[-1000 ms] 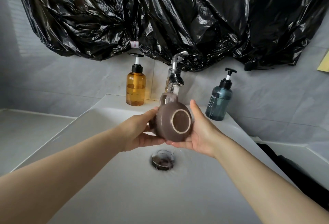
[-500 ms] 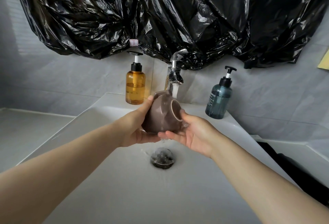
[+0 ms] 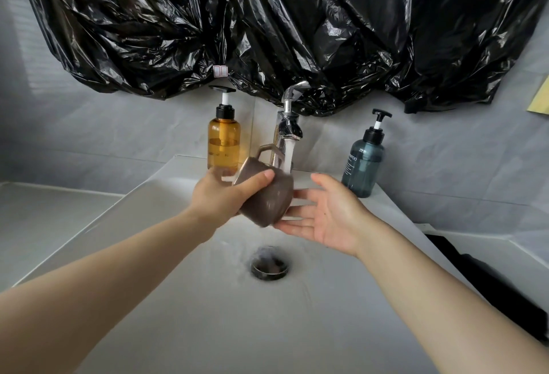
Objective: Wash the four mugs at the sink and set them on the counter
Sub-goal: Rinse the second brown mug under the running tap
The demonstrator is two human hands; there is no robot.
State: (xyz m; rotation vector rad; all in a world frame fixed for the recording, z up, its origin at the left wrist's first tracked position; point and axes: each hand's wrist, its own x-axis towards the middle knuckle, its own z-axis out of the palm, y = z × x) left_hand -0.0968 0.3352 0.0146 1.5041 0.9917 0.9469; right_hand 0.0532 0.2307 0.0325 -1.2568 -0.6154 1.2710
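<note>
The brown mug (image 3: pixel 267 198) hangs tilted over the sink basin (image 3: pixel 208 314), right under the tap (image 3: pixel 288 127), and the stream of water (image 3: pixel 287 157) strikes its upper far side. Our left hand (image 3: pixel 219 195) grips it from the near left, with the thumb curled across the wall facing us and the fingers hidden behind. From that grip the mug's body runs off to the right and downward, and its handle sticks up on the far side toward the tap. Blur hides which end is the mouth. Our right hand (image 3: pixel 329 219) lies just right of the grip, palm up and fingers spread, with the fingertips touching or nearly touching the mug's lower edge. We judge that rubbing or turning the mug falls to this free hand. The drain (image 3: pixel 269 265) sits below the grip. An amber pump bottle (image 3: pixel 223 142) stands beyond it on the left and a blue one (image 3: pixel 364 163) on the right.
</note>
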